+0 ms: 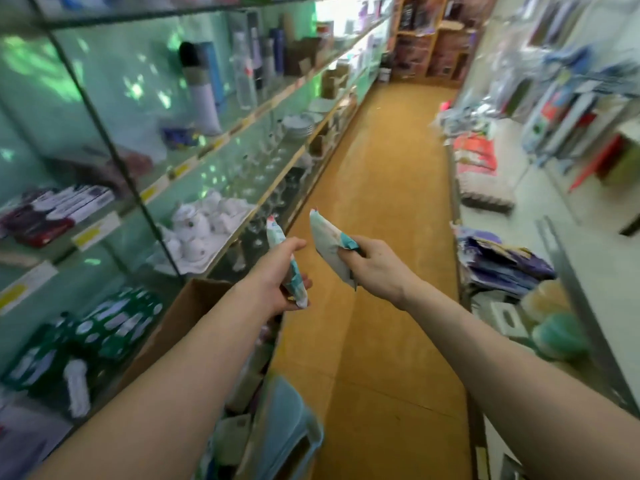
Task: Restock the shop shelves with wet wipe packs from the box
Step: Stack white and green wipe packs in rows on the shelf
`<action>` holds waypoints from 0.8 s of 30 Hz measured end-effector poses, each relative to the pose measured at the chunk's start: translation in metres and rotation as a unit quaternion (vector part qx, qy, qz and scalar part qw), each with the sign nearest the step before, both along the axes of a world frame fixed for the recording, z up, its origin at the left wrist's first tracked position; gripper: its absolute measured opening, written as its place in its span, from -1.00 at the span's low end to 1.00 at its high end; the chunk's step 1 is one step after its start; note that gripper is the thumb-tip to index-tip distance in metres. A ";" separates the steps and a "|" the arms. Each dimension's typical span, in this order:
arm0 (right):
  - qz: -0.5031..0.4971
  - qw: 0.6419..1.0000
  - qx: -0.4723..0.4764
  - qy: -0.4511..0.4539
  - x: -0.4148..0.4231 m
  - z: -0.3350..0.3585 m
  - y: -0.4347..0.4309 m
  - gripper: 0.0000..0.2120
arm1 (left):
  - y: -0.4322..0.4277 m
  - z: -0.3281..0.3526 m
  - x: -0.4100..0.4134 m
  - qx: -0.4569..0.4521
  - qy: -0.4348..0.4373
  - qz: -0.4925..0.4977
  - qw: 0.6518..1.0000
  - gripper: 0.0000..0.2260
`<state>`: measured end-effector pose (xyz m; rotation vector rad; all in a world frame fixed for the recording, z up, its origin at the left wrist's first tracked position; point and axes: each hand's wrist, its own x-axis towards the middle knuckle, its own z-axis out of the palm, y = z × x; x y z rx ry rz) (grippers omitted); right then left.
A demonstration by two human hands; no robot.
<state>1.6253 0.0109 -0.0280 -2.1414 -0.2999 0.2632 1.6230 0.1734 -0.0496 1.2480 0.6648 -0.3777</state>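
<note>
My left hand (277, 271) grips a white and teal wet wipe pack (297, 285) held upright, its top end poking above my thumb. My right hand (374, 268) grips a second white and teal wet wipe pack (325, 242) by its lower right corner, tilted up to the left. Both hands are out in front of me over the aisle, a little apart. An open cardboard box (180, 317) stands under my left forearm against the left shelving, with its inside hidden by my arm.
Glass shelves (221, 140) run along the left with bottles, a white tea set (204, 230) and green packs (114, 323). A blue plastic stool (291, 424) stands by the box. Packed goods line the right-hand shelves (498, 265). A brown aisle floor (377, 209) runs ahead.
</note>
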 end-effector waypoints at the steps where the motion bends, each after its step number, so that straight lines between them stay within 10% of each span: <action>1: -0.019 1.000 0.002 -0.004 -0.004 0.008 -0.015 -0.80 | -0.016 0.009 0.002 0.006 -0.006 -0.021 1.000 -0.52; 24: -0.416 0.901 -0.037 -0.120 -0.120 0.128 -0.413 -0.77 | -0.468 0.150 -0.011 -0.016 -0.125 -0.421 0.898 -0.76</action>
